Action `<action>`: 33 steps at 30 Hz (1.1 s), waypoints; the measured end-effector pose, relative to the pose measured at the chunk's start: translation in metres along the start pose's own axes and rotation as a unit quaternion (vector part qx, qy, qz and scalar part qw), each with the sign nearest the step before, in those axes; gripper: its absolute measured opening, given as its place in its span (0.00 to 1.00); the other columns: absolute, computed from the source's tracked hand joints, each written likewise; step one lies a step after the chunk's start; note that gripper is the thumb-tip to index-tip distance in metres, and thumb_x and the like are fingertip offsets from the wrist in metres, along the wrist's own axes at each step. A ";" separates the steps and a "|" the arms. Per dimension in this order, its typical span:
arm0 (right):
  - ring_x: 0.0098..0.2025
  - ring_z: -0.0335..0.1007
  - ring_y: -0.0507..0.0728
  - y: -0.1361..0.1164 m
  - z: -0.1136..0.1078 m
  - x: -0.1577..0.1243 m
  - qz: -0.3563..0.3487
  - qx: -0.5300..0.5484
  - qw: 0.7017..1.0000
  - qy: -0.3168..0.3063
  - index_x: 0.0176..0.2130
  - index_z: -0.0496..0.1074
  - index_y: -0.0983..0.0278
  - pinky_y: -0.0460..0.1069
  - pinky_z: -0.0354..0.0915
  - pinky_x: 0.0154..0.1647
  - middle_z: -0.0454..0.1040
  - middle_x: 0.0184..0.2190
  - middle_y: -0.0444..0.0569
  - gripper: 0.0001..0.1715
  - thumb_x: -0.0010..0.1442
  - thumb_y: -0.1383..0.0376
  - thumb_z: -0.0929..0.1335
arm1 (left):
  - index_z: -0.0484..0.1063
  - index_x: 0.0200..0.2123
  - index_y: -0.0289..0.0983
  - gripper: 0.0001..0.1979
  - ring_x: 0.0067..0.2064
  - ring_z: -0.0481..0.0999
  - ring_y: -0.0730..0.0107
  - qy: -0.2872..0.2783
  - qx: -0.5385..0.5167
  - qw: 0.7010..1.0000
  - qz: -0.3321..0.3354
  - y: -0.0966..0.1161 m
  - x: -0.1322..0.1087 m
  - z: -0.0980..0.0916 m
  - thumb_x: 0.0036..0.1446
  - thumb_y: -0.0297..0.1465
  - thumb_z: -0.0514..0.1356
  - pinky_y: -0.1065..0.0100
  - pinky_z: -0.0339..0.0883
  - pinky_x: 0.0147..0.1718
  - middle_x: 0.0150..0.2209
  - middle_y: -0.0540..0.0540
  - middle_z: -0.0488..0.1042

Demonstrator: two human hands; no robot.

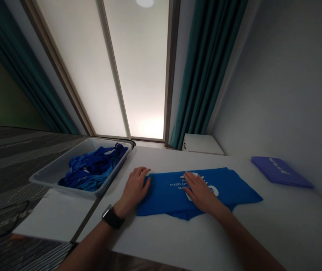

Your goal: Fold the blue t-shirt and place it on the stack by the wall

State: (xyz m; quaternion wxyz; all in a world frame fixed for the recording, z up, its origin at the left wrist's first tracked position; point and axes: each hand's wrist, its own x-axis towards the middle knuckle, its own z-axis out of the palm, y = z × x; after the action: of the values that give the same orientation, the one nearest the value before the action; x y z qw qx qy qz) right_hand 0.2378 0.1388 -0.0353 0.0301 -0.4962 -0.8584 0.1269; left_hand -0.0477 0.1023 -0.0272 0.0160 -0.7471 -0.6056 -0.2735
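A blue T-shirt [163, 195] with white lettering and a white print lies folded lengthwise on the white table [155, 237]. Its sleeve edges stick out at the right and along the near side. My right hand [199, 190] rests flat over the print, fingers stretched out, covering part of it. At the shirt's left end, my left hand [137, 184] lies with its fingers apart, touching the table and the shirt's edge. A dark watch [113, 217] is on my left wrist.
Left of the table stands a translucent plastic bin [62, 160] with crumpled blue clothes [93, 167] inside. A folded purple garment [281, 172] lies at the table's right, near the wall. Behind the table are a white cabinet [203, 143] and teal curtains [206, 71].
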 end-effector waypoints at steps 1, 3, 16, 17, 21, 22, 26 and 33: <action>0.72 0.34 0.60 0.001 0.003 0.001 0.013 -0.007 1.000 -0.002 0.70 0.46 0.67 0.60 0.35 0.71 0.43 0.71 0.52 0.40 0.69 0.48 0.48 | 0.66 0.57 0.38 0.18 0.56 0.68 0.54 -0.023 -0.013 0.999 0.037 0.014 -0.002 0.000 0.65 0.33 0.52 0.52 0.63 0.55 0.54 0.39 0.70; 0.72 0.32 0.61 -0.001 0.009 0.001 0.040 -0.022 0.999 -0.007 0.70 0.45 0.68 0.61 0.34 0.71 0.41 0.71 0.53 0.41 0.69 0.47 0.49 | 0.59 0.63 0.40 0.24 0.61 0.64 0.53 -0.066 -0.033 0.992 0.100 0.041 -0.004 0.003 0.65 0.36 0.52 0.51 0.60 0.59 0.61 0.40 0.65; 0.72 0.28 0.58 0.019 0.002 0.002 0.063 -0.018 0.998 -0.022 0.70 0.43 0.69 0.59 0.30 0.71 0.38 0.72 0.52 0.41 0.69 0.48 0.48 | 0.53 0.68 0.41 0.27 0.69 0.52 0.54 -0.177 -0.029 0.961 0.212 0.053 0.001 0.040 0.69 0.42 0.47 0.48 0.48 0.65 0.68 0.42 0.54; 0.72 0.28 0.58 0.021 0.002 0.002 0.068 -0.019 0.997 -0.019 0.70 0.43 0.69 0.59 0.30 0.71 0.38 0.72 0.52 0.41 0.69 0.48 0.48 | 0.53 0.68 0.42 0.28 0.69 0.53 0.55 -0.183 -0.031 0.958 0.220 0.048 0.004 0.037 0.68 0.43 0.47 0.48 0.48 0.66 0.68 0.43 0.54; 0.72 0.29 0.57 0.026 0.003 0.002 0.075 -0.029 0.997 -0.011 0.70 0.43 0.68 0.59 0.31 0.71 0.39 0.72 0.51 0.42 0.69 0.47 0.46 | 0.50 0.69 0.46 0.28 0.69 0.53 0.57 -0.210 -0.022 0.947 0.243 0.026 0.015 0.028 0.68 0.44 0.47 0.51 0.46 0.66 0.69 0.47 0.54; 0.72 0.30 0.57 0.028 0.003 0.001 0.077 -0.033 0.996 -0.008 0.70 0.44 0.68 0.58 0.31 0.71 0.39 0.72 0.50 0.42 0.69 0.47 0.46 | 0.49 0.69 0.46 0.29 0.69 0.52 0.57 -0.217 -0.013 0.946 0.241 0.021 0.017 0.027 0.68 0.45 0.47 0.51 0.45 0.67 0.69 0.48 0.53; 0.72 0.31 0.57 0.045 0.005 -0.004 0.106 -0.051 0.993 0.013 0.70 0.44 0.69 0.59 0.33 0.71 0.40 0.71 0.50 0.42 0.68 0.47 0.46 | 0.46 0.70 0.48 0.30 0.70 0.50 0.54 -0.222 0.023 0.952 0.209 0.008 0.018 0.030 0.68 0.47 0.45 0.49 0.43 0.67 0.70 0.49 0.50; 0.71 0.39 0.60 0.091 0.016 -0.019 0.159 -0.088 0.980 0.083 0.69 0.49 0.68 0.60 0.38 0.70 0.48 0.70 0.53 0.40 0.68 0.49 0.48 | 0.47 0.69 0.45 0.29 0.69 0.53 0.56 -0.177 0.052 0.968 0.171 -0.002 0.016 0.039 0.69 0.46 0.43 0.51 0.47 0.66 0.69 0.47 0.51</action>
State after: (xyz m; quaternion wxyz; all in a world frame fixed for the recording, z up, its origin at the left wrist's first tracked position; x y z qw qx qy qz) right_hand 0.3211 0.1625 -0.0723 0.0370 -0.6358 -0.7709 0.0120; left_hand -0.0329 0.1312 -0.0541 -0.0061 -0.8741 -0.4758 -0.0982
